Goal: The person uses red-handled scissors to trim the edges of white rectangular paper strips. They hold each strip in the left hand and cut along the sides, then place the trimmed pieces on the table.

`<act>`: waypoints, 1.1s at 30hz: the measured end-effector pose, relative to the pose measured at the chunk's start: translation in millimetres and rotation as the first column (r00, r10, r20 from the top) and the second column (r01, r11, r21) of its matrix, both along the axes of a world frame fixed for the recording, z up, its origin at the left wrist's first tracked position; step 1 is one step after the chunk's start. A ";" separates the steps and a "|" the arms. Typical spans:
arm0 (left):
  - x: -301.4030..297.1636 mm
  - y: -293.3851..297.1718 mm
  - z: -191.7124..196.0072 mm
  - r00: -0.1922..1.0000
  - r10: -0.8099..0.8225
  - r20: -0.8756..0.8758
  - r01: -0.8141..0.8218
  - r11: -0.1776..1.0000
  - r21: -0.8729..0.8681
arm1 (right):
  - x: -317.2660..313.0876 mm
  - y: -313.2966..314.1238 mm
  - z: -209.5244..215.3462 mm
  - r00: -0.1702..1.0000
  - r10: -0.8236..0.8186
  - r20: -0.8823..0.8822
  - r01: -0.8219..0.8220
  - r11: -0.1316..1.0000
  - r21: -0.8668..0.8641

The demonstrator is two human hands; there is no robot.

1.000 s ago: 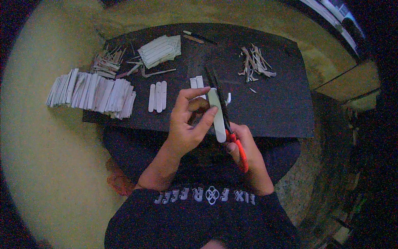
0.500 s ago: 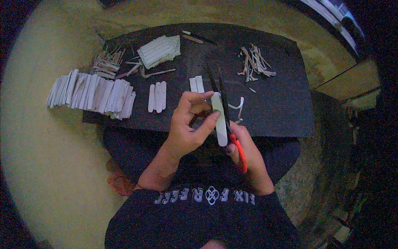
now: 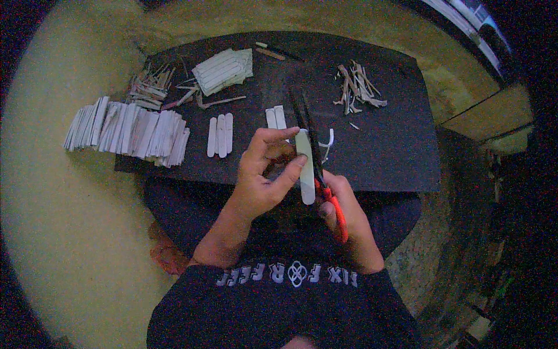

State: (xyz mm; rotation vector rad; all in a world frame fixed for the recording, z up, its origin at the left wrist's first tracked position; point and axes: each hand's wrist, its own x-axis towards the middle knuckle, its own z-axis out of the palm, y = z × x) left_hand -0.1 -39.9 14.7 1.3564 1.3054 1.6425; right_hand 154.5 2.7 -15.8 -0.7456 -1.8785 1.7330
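Pinched between the thumb and fingers of my left hand [image 3: 264, 168] is a pale strip with rounded ends [image 3: 306, 174], held upright over the table's near edge. My right hand [image 3: 346, 203] grips scissors [image 3: 336, 212] with red handles and long dark blades pointing away from me. The blades run along the strip's right edge. A thin curled white offcut [image 3: 330, 142] hangs just right of the blades. Behind my left fingers lie two pale strips [image 3: 275, 116], partly covered by the hand. Three rounded strips [image 3: 220, 135] lie side by side farther left.
On the dark table [image 3: 401, 151], a long row of stacked strips [image 3: 128, 131] sits at the left, overhanging the edge. Behind it are a heap of thin scraps [image 3: 152, 84] and outlined sheets [image 3: 222, 71]. A pen [image 3: 279, 51] lies at the back, more scraps [image 3: 359, 87] at the right.
The curled offcut has shifted up and left, nearer the blades. The scissor blades look slightly closer together. Both hands stay almost in place.
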 end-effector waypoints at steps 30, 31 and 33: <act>-10.3 5.4 9.4 0.992 0.091 -0.091 -0.103 0.986 -0.128 | 10.8 11.0 10.8 0.991 -0.118 0.068 0.123 0.990 -0.068; -10.1 6.6 8.8 0.991 0.106 -0.080 -0.116 0.984 -0.137 | 11.3 12.2 15.0 0.987 -0.149 0.056 0.153 0.985 -0.074; -14.2 10.2 4.8 0.994 0.090 -0.069 -0.102 0.975 -0.198 | 14.2 17.3 8.3 0.976 -0.183 0.116 0.187 0.982 -0.024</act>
